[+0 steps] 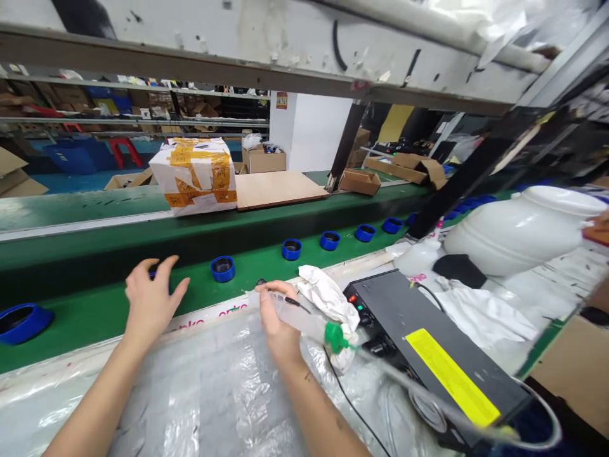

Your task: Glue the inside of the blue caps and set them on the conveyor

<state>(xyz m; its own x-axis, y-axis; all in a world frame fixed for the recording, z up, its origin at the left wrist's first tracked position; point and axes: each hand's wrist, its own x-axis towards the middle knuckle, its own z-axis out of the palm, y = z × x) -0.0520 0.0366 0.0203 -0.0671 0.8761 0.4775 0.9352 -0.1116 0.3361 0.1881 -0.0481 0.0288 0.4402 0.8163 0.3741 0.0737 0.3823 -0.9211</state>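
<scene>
My left hand [151, 289] is over the green conveyor belt [259, 270], thumb and fingers spread apart. Behind its fingers shows a bit of blue, mostly hidden; whether I touch it I cannot tell. A blue round cup-like part [222, 269] with a dark inside stands on the belt to the right of this hand. My right hand [280, 324] is closed around a translucent dispensing syringe [309, 322], tilted, its tip end towards the belt. A green cap [335, 337] tops the syringe's rear end, with a clear hose [404, 379] running from it.
A black dispenser box [428, 343] with a yellow label stands at right, beside crumpled white tissue [328, 295]. Several more blue parts [292, 249] line the belt. Further right is a white plastic jar [514, 235]. Overhead runs a shelf beam [266, 47]; a taped carton [195, 174] sits behind.
</scene>
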